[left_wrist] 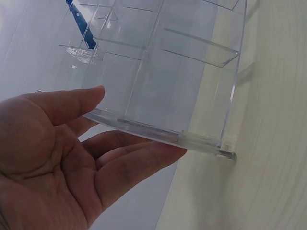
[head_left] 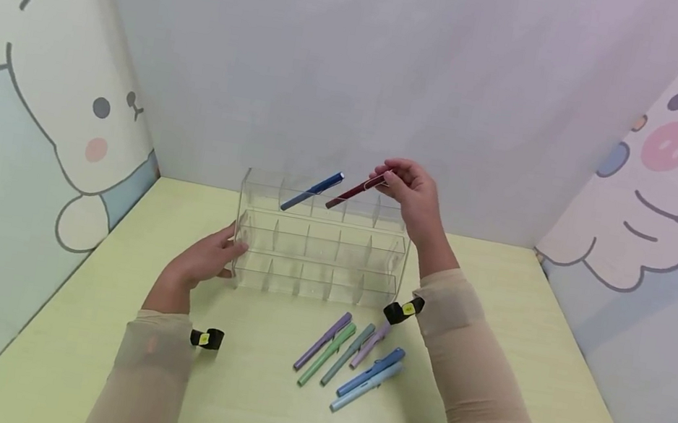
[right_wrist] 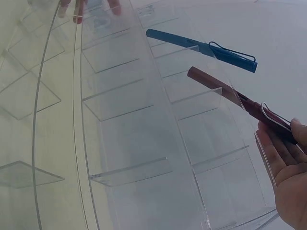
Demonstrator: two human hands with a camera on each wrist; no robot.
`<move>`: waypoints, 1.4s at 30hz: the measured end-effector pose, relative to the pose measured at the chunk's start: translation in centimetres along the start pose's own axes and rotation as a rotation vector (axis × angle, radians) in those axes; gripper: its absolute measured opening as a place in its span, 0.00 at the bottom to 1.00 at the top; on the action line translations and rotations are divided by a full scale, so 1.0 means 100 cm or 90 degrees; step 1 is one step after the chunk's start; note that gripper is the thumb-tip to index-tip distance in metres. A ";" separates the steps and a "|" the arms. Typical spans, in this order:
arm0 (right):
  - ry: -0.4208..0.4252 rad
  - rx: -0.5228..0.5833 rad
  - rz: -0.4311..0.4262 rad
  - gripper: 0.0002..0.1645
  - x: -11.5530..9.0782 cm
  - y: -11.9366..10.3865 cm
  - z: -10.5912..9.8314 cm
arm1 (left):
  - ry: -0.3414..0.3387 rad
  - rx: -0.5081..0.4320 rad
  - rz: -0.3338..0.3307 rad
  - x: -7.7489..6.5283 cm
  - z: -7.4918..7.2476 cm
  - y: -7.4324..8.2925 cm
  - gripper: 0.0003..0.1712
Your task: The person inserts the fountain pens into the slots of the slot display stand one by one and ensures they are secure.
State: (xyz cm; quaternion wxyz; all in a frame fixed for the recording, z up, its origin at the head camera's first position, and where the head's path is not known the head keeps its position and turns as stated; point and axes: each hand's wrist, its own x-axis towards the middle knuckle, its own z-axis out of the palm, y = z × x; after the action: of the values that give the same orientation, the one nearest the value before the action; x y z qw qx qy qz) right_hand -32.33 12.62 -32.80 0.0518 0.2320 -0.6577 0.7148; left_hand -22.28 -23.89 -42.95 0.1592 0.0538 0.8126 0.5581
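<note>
A clear acrylic pen rack (head_left: 323, 240) with three stepped tiers and upright dividers stands on the table. My left hand (head_left: 203, 258) grips its left side panel (left_wrist: 144, 130), thumb on one face and fingers on the other. With thumb and fingertips, my right hand (head_left: 415, 197) pinches a dark red pen (head_left: 349, 195) near its clip end. That pen slants over the top tier, its lower end toward a compartment near the middle. To its left, a dark blue pen (head_left: 310, 193) leans in the top tier, clip end up.
Several pens lie side by side on the table (head_left: 247, 388) in front of the rack: purple (head_left: 321, 343), green (head_left: 325, 356), grey-green (head_left: 347, 355), lilac (head_left: 369, 348), blue (head_left: 370, 373) and light blue (head_left: 365, 388). A pale wall (head_left: 332, 79) rises behind the rack.
</note>
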 end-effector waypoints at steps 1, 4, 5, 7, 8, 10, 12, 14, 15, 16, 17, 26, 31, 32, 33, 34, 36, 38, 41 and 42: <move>-0.009 -0.016 0.005 0.18 0.001 0.000 0.000 | 0.002 0.001 -0.003 0.000 0.000 0.001 0.36; -0.037 -0.061 0.030 0.19 0.002 -0.002 0.000 | 0.005 0.003 -0.012 0.000 0.000 0.002 0.37; -0.046 -0.075 0.038 0.19 0.002 -0.002 0.000 | 0.005 0.002 -0.013 0.000 0.000 0.002 0.37; -0.065 -0.094 0.055 0.19 0.002 -0.003 0.000 | 0.005 0.001 -0.016 0.000 0.000 0.002 0.37; -0.074 -0.103 0.063 0.19 0.002 -0.003 0.000 | 0.005 0.001 -0.017 0.000 0.001 0.002 0.37; -0.088 -0.122 0.074 0.19 0.002 -0.003 -0.001 | 0.006 0.001 -0.017 0.000 0.001 0.001 0.37; -0.099 -0.143 0.082 0.19 0.001 -0.004 -0.001 | 0.006 0.002 -0.016 0.000 0.001 0.001 0.37; -0.107 -0.163 0.084 0.18 0.001 -0.004 -0.001 | 0.006 0.002 -0.013 0.000 0.001 0.001 0.37; -0.111 -0.170 0.084 0.18 0.001 -0.004 -0.001 | 0.005 0.001 -0.012 0.000 0.001 0.001 0.37; -0.115 -0.175 0.083 0.18 0.001 -0.004 -0.001 | 0.005 0.001 -0.009 0.000 0.001 0.001 0.37; -0.120 -0.179 0.082 0.19 0.001 -0.004 -0.002 | 0.004 0.001 -0.007 0.000 0.001 0.001 0.37; -0.133 -0.208 0.092 0.21 0.001 -0.005 -0.003 | -0.002 -0.008 0.004 -0.001 0.002 0.003 0.37; -0.135 -0.233 0.089 0.21 0.000 -0.006 -0.001 | -0.002 -0.004 0.004 -0.001 0.002 0.002 0.37; -0.137 -0.239 0.088 0.21 -0.001 -0.006 -0.001 | -0.002 -0.003 0.004 -0.001 0.002 0.002 0.37; -0.138 -0.246 0.087 0.21 -0.001 -0.006 -0.001 | -0.001 -0.002 0.005 0.000 0.002 0.002 0.37; -0.138 -0.253 0.087 0.21 -0.001 -0.006 -0.001 | -0.001 -0.002 0.004 -0.001 0.001 0.002 0.38; -0.140 -0.268 0.088 0.22 -0.001 -0.006 -0.001 | -0.001 -0.001 0.003 -0.001 0.001 0.001 0.38; -0.143 -0.280 0.091 0.22 -0.001 -0.006 -0.001 | -0.001 -0.004 0.000 -0.001 0.001 0.002 0.38; -0.145 -0.297 0.097 0.22 -0.002 -0.006 -0.001 | -0.001 -0.007 -0.004 -0.001 0.001 0.002 0.38; -0.145 -0.302 0.097 0.22 -0.002 -0.006 -0.001 | -0.001 -0.007 -0.006 -0.001 0.001 0.002 0.38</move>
State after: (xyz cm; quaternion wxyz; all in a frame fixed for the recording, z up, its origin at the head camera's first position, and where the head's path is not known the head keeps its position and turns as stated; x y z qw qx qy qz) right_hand -31.99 12.83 -32.36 -0.0238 0.2421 -0.8239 0.5119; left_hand -22.18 -23.75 -42.79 0.1625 0.0495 0.8095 0.5620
